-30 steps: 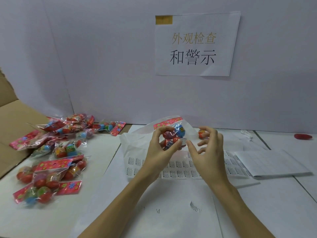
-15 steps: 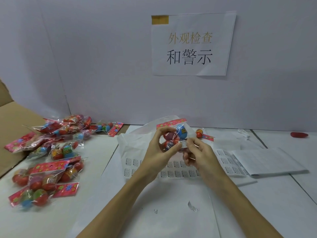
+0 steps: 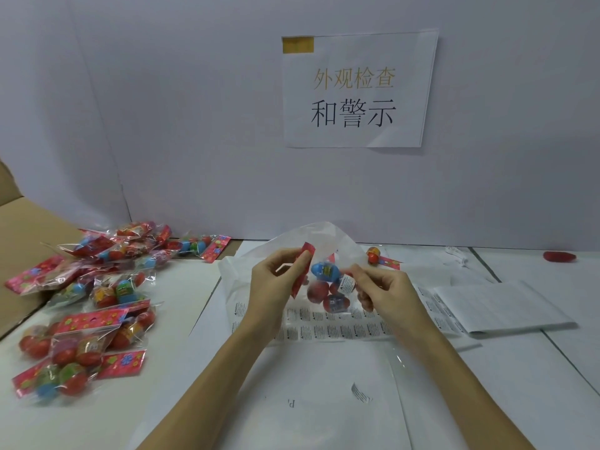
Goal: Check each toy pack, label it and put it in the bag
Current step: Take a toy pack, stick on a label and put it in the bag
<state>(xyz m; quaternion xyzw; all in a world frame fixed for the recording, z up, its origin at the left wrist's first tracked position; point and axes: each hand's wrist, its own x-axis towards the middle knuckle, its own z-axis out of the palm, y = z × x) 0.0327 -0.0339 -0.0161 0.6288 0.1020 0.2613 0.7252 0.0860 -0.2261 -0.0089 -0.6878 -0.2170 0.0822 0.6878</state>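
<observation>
A clear toy pack (image 3: 326,284) of red and blue eggs hangs between my hands above the table's middle. My left hand (image 3: 276,280) pinches its red flowered header card, now turned on end. My right hand (image 3: 380,287) pinches the pack's right side, where a small white warning label (image 3: 346,284) sticks. Behind the pack lies a translucent white bag (image 3: 324,235) with its mouth raised; another pack (image 3: 380,258) shows beyond it. A label sheet (image 3: 324,326) lies flat under my hands.
Several unlabelled toy packs (image 3: 87,306) are heaped at the left, beside a cardboard box flap (image 3: 22,228). More label sheets (image 3: 500,306) lie at the right. A red object (image 3: 559,256) rests at the far right. A paper sign (image 3: 354,92) hangs on the back wall.
My right hand moved in and pressed a label on the pack's right side. The pack has since rotated, so its header card stands upright in my left hand's fingers and the eggs hang lower.
</observation>
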